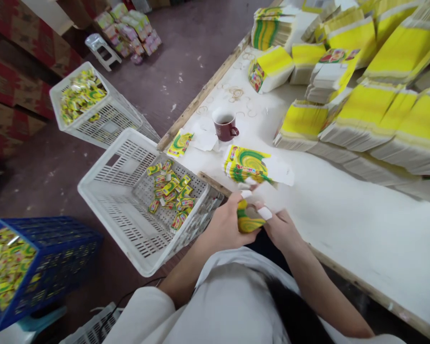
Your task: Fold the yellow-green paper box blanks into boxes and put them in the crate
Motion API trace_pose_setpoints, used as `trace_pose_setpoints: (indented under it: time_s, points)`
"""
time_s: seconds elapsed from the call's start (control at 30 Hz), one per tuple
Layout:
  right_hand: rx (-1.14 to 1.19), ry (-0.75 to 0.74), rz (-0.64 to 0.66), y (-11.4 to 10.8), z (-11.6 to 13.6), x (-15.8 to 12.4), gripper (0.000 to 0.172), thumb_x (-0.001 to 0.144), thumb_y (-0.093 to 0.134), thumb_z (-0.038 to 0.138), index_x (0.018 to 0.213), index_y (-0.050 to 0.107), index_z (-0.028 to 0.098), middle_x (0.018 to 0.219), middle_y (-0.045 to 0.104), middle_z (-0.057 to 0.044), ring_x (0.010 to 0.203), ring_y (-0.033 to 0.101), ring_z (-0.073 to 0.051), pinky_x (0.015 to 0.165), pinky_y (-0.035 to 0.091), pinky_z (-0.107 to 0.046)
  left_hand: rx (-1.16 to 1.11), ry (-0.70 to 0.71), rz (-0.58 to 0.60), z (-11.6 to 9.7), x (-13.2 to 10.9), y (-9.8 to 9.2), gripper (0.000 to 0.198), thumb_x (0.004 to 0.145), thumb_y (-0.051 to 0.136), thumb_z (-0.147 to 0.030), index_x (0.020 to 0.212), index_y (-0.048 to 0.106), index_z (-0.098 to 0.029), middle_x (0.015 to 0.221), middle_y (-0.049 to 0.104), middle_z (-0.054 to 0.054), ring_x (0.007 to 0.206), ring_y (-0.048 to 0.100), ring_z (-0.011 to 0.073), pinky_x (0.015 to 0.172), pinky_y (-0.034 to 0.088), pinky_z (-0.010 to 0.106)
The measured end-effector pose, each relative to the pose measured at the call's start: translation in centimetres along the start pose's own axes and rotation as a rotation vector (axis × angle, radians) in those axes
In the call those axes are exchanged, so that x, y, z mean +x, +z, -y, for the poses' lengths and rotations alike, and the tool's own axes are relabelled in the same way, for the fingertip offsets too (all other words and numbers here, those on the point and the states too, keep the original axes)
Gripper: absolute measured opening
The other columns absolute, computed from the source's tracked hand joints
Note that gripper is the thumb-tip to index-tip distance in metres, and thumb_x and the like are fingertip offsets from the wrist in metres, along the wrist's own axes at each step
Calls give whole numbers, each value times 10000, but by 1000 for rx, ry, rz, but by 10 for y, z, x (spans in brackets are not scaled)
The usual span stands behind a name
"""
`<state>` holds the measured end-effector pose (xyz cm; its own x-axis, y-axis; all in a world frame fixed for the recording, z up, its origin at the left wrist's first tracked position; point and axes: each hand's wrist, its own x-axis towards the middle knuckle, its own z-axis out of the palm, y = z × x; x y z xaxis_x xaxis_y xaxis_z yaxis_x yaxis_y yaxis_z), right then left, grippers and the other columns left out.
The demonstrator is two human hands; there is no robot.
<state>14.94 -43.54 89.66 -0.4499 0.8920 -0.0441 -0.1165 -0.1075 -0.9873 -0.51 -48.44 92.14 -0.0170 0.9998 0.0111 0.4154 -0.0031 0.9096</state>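
Observation:
Close to the table's near edge, my left hand (227, 220) is wrapped round a small yellow and green carton (249, 220) that stands opened out, its white inside showing. My right hand (280, 227) pinches the white end flaps (268, 197) of the same carton; its fingertips are slightly smeared. Just beyond both hands lies a small stack of flat yellow and green cartons (247, 162). To my left a white plastic crate (136, 191) holds several folded yellow and green boxes (172, 186) on its bottom.
Bundles of flat yellow cartons (376, 110) crowd the white table's (361, 220) far right. A dark red mug (225, 125) of dark liquid stands near the table's left edge. Another white crate (111, 112) and a blue crate (60, 258) hold many small boxes. A stool (102, 50) stands farther off.

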Motion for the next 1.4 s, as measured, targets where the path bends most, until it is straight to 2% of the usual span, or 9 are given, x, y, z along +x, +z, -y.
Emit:
trace_pose_setpoints:
  time_s: [0.13, 0.27, 0.33, 0.47, 0.6, 0.73, 0.93, 1.27, 1.4]
  points:
    - [131, 159, 182, -1, 0, 3, 578, 903, 630, 560, 1398, 557, 273, 1428, 605, -86, 1311, 582, -298, 1088, 505, -478, 119, 127, 67, 2, 2, 1, 609, 635, 760, -186, 1192, 520, -241, 1093, 650, 83, 942, 676, 287, 772, 527, 356]
    - [-135, -23, 183, -4, 2, 1, 673, 939, 547, 586, 1505, 446, 236, 1529, 502, -113, 1410, 477, -316, 1143, 443, -489, 204, 128, 95, 8, 4, -5, 629, 636, 701, -190, 1197, 421, -241, 1039, 623, 47, 866, 665, 253, 729, 521, 355]
    - [-314, -153, 199, -2, 3, -2, 639, 981, 517, 443, 1562, 349, 234, 1537, 491, -116, 1420, 469, -298, 1151, 439, -477, 215, 105, 118, 11, 5, -4, 658, 664, 682, -212, 1240, 364, -220, 986, 606, 41, 808, 652, 239, 696, 524, 357]
    - [-595, -369, 131, 2, 3, -4, 608, 981, 417, 154, 1568, 341, 292, 1566, 456, -87, 1418, 482, -240, 1130, 475, -413, 294, 214, -50, 15, 8, 5, 756, 691, 683, -221, 1332, 284, -186, 1226, 523, 153, 1125, 589, 309, 910, 529, 458]
    - [-701, -439, -19, -4, -1, -1, 648, 976, 417, 122, 1584, 296, 311, 1613, 378, -90, 1457, 427, -250, 1128, 475, -419, 388, 142, -123, 13, 8, -1, 666, 691, 713, -186, 1289, 419, -189, 1251, 554, 151, 1217, 550, 332, 1011, 490, 503]
    - [-789, -417, 178, -16, -1, 1, 600, 964, 518, 194, 1544, 378, 256, 1659, 240, -164, 1464, 407, -316, 1037, 537, -440, 373, 165, -33, 12, 6, -22, 600, 676, 775, -211, 1223, 531, -193, 1140, 689, 100, 1067, 668, 278, 928, 553, 413]
    - [-804, -361, 392, -40, 17, 8, 318, 933, 517, 130, 1170, 685, 259, 1467, 507, -152, 1343, 553, -292, 973, 561, -407, 328, 166, 54, 8, 8, -35, 597, 685, 811, -287, 1234, 597, -185, 1144, 749, 78, 975, 733, 232, 891, 579, 335]
    - [-712, -350, 223, -22, -4, 9, 505, 943, 554, 240, 1417, 385, 195, 1484, 439, -235, 1468, 380, -321, 1080, 473, -525, 456, 256, 44, 10, 14, -33, 571, 749, 765, -282, 1267, 549, -176, 1154, 718, 108, 1059, 692, 267, 924, 557, 385]
    - [-719, -369, 285, -28, 1, 13, 268, 955, 566, 264, 1218, 565, 217, 1394, 522, -197, 1373, 500, -307, 1006, 528, -453, 410, 235, 31, 12, 10, -35, 561, 705, 792, -240, 1219, 574, -181, 1104, 734, 84, 998, 710, 253, 883, 571, 370]
